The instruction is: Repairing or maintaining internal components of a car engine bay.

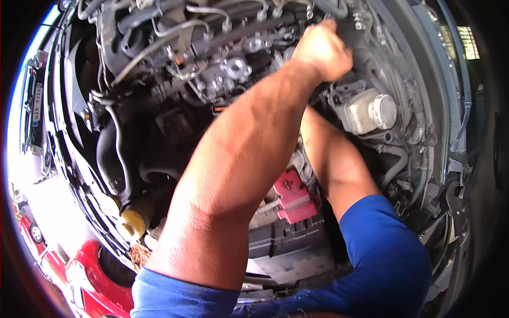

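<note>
My left hand [323,50] reaches to the upper right of the engine [228,74], its fingers curled around or against something I cannot make out among hoses and metal fittings. My right forearm [339,159] angles up under my left arm, and that hand is hidden behind it. Just right of both arms sits a translucent white reservoir [358,116] with a round cap. Below, between my arms, a red plastic cover [297,206] lies on the black battery [286,254].
A yellow-capped container [132,222] and a black ribbed hose [106,148] are left of my arms. The engine bay's side edge [424,90] curves down the right. Outside the bay at lower left, red vehicles [98,275] show.
</note>
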### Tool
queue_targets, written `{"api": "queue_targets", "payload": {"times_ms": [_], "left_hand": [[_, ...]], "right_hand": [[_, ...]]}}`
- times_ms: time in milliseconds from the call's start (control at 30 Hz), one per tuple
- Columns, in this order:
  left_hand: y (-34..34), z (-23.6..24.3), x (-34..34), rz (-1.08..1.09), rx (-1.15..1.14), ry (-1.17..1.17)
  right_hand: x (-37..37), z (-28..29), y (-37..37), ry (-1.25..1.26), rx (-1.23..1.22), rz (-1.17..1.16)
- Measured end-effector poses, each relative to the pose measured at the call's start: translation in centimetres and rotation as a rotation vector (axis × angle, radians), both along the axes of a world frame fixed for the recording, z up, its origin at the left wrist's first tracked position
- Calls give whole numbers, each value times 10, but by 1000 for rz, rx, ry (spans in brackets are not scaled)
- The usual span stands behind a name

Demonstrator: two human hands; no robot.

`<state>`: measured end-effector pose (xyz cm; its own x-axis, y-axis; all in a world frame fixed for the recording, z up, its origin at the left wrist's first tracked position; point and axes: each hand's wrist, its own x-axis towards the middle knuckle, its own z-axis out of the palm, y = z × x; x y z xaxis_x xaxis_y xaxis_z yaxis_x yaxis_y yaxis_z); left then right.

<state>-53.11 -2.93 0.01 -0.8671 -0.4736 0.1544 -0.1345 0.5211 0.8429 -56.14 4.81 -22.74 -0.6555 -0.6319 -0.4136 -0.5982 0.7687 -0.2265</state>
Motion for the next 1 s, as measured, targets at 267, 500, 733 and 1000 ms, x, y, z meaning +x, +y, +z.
{"api": "queue_targets", "payload": {"times_ms": [267, 500, 733, 1000], "left_hand": [[2, -12, -7, 57, -36, 113], [2, -6, 4, 53, 182, 23], [7, -8, 75, 130, 282, 216], [-23, 62, 158, 289, 402, 796]], "right_hand": [[0, -2, 0, 10, -7, -3], [6, 0, -2, 31, -6, -15], [12, -3, 0, 50, 7, -50], [6, -14, 4, 71, -53, -66]]}}
